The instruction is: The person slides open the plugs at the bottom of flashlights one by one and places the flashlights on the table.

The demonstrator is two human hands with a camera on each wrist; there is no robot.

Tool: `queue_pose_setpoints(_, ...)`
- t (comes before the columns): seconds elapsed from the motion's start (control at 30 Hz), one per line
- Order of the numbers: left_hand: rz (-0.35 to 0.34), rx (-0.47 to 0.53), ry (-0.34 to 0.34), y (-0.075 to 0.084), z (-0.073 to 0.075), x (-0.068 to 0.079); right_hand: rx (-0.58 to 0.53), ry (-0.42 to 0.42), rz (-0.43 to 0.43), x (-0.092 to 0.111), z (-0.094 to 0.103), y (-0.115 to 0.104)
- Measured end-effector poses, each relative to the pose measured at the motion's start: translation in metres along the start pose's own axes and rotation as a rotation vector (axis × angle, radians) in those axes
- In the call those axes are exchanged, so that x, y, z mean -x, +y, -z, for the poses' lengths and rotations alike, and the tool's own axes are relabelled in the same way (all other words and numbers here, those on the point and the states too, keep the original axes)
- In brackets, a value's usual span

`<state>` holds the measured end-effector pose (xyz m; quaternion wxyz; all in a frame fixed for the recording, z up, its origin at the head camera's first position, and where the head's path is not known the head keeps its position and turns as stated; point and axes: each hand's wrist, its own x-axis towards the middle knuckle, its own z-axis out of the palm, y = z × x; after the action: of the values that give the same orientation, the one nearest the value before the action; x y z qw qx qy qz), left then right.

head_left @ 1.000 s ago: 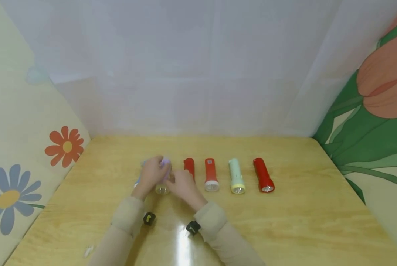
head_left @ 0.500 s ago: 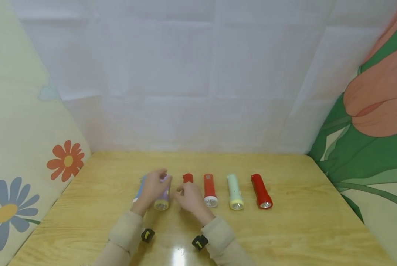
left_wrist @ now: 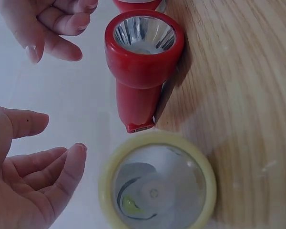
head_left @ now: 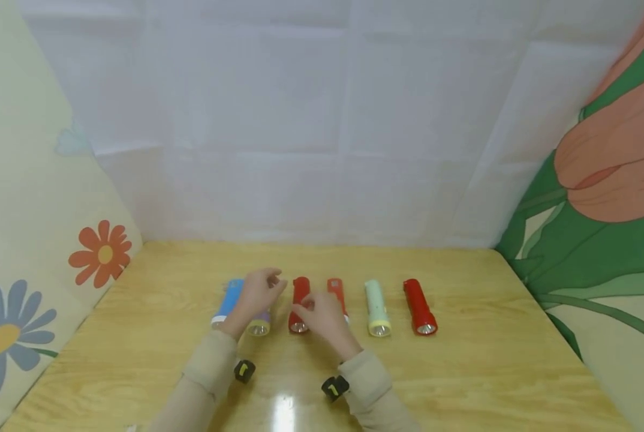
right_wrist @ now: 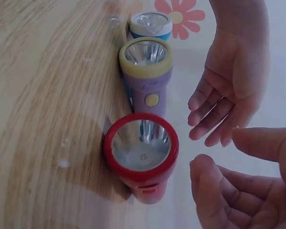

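Several flashlights lie in a row on the table. My left hand (head_left: pixel 256 295) hovers over the purple flashlight (head_left: pixel 259 327) with a yellow rim, covering most of its body in the head view. Between my two hands lies a red flashlight (head_left: pixel 301 290); in the right wrist view its red head (right_wrist: pixel 142 148) faces the camera. My right hand (head_left: pixel 327 319) is just right of it and overlaps the red flashlight with a white rim (head_left: pixel 335 288). In the left wrist view, the fingers of the left hand (left_wrist: pixel 38 181) are relaxed, with a gap between thumb and fingertips. Neither hand holds anything.
A blue flashlight (head_left: pixel 231 297) with a white rim is at the row's left end. To the right lie a mint green flashlight (head_left: pixel 376 303) and a dark red one (head_left: pixel 419 306). The wooden table (head_left: pixel 494 360) ends at a white sheet (head_left: pixel 300 150) behind.
My left hand has come away from the purple flashlight and shifted rightward. The right hand has moved right, uncovering the red flashlight's head. The flashlights keep their order; the head view has tilted.
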<state>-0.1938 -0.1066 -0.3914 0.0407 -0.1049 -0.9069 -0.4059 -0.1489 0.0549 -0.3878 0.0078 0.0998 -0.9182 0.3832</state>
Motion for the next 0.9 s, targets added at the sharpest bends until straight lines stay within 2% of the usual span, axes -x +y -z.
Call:
queue_pose_setpoints(0.23, 0.126, -0.030, -0.097, 0.006, -0.002, -0.009, -0.080, -0.049, -0.082, -0.002, 0.004, 0.008)
queue_pose_setpoints(0.43, 0.213, -0.027, -0.149, 0.008, -0.008, -0.012, -0.074, -0.087, -0.141, 0.001, 0.007, 0.011)
queue_pose_setpoints(0.77, 0.252, 0.051, -0.185, 0.008, -0.015, -0.017, -0.041, -0.097, -0.166, 0.004, 0.003, 0.006)
queue_pose_setpoints(0.9, 0.262, 0.038, -0.191, 0.008, -0.017, -0.021, 0.051, -0.088, -0.153, 0.002, 0.000, 0.005)
